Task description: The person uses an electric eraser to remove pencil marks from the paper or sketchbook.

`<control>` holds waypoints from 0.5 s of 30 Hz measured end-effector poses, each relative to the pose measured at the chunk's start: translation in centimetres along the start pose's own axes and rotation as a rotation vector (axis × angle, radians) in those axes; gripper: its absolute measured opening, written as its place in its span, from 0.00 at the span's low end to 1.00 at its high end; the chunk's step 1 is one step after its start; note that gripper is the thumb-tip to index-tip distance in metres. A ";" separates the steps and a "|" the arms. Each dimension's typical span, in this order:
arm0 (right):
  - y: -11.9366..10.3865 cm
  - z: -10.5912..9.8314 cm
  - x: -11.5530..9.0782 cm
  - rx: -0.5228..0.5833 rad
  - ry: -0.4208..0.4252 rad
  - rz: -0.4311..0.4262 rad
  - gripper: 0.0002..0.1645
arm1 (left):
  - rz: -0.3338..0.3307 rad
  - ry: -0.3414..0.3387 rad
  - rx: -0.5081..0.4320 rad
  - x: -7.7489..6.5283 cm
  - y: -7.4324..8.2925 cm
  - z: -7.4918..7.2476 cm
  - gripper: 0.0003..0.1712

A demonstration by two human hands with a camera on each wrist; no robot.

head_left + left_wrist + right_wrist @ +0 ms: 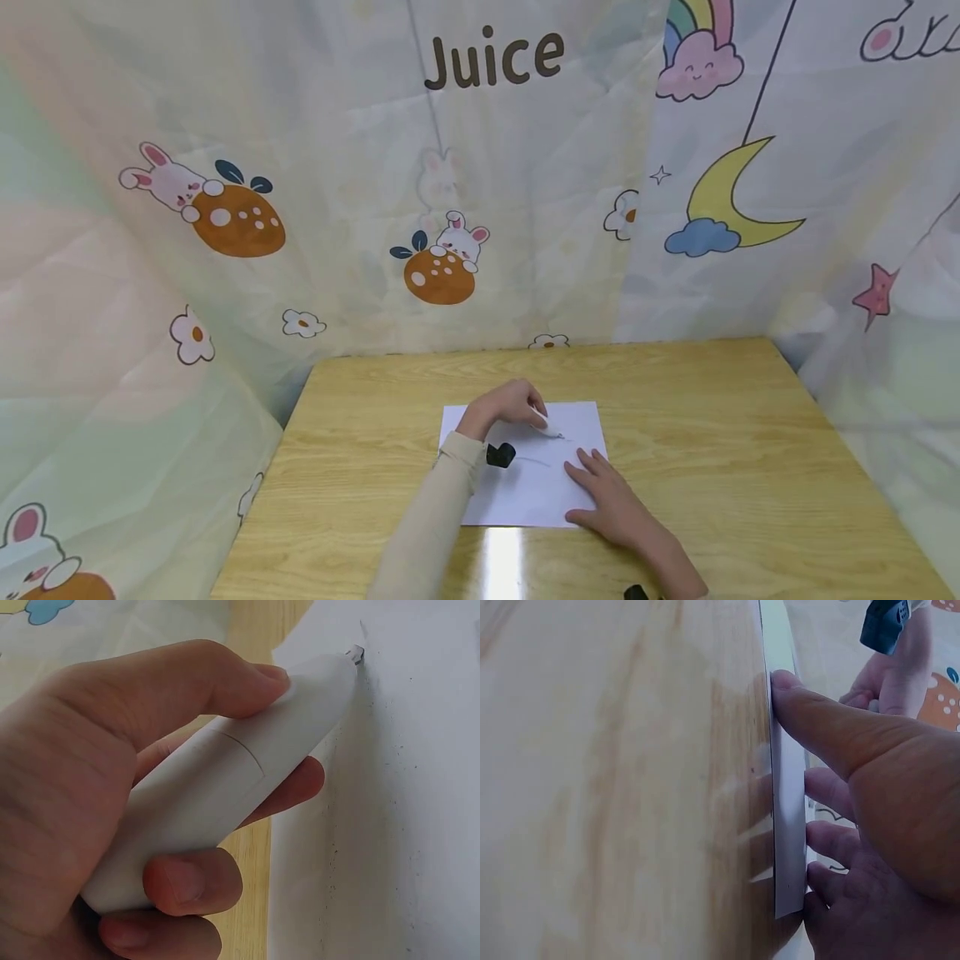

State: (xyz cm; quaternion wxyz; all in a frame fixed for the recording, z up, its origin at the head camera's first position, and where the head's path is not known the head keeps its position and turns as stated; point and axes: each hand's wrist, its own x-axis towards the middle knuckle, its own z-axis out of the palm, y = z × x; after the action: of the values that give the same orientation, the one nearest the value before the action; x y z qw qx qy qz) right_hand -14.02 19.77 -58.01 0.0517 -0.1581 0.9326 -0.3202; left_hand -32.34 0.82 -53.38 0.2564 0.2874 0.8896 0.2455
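My left hand (510,402) grips a white electric eraser (217,780), the thumb lying along its top and the other fingers curled beneath. Its small grey tip (355,654) is at the surface of a white sheet of paper (517,504). Dark specks and faint grey smudges show on the paper in the left wrist view. A thin grey line (534,461) crosses the sheet's middle. My right hand (611,500), fingers spread, rests on the sheet's right edge. In the right wrist view its thumb (802,701) lies on the paper near the border.
The sheet lies on a light wooden table (360,450). A printed cloth (337,167) hangs behind it and at both sides. A black wrist camera (500,455) sits at the left wrist, over the paper. Another black piece (636,592) shows beside the right wrist.
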 end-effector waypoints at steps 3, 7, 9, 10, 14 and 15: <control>0.1 0.0 0.1 -0.002 -0.003 -0.005 0.42 | 0.015 -0.022 0.008 0.2 0.2 -0.2 0.02; 0.1 -0.1 0.2 -0.007 0.007 -0.001 0.42 | 0.033 -0.046 0.000 0.4 0.3 -0.6 0.03; 0.1 -0.2 0.3 -0.009 0.013 -0.001 0.42 | 0.024 -0.031 -0.004 0.5 0.1 -0.8 0.02; 0.1 -0.2 0.3 -0.007 0.013 -0.001 0.42 | 0.019 -0.026 -0.001 0.5 0.0 -0.9 0.02; 0.0 -0.3 0.3 -0.004 -0.010 0.006 0.42 | 0.029 -0.032 -0.008 0.6 -0.2 -0.7 0.03; 0.0 -0.3 0.4 -0.005 -0.012 0.007 0.42 | 0.042 -0.042 -0.013 0.7 -0.3 -0.6 0.03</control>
State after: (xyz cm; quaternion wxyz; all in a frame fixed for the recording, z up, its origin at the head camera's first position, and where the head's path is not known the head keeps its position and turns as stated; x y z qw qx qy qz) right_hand -14.42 19.83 -57.78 0.0579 -0.1571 0.9336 -0.3167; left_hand -33.25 0.92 -53.33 0.2717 0.3097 0.8762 0.2503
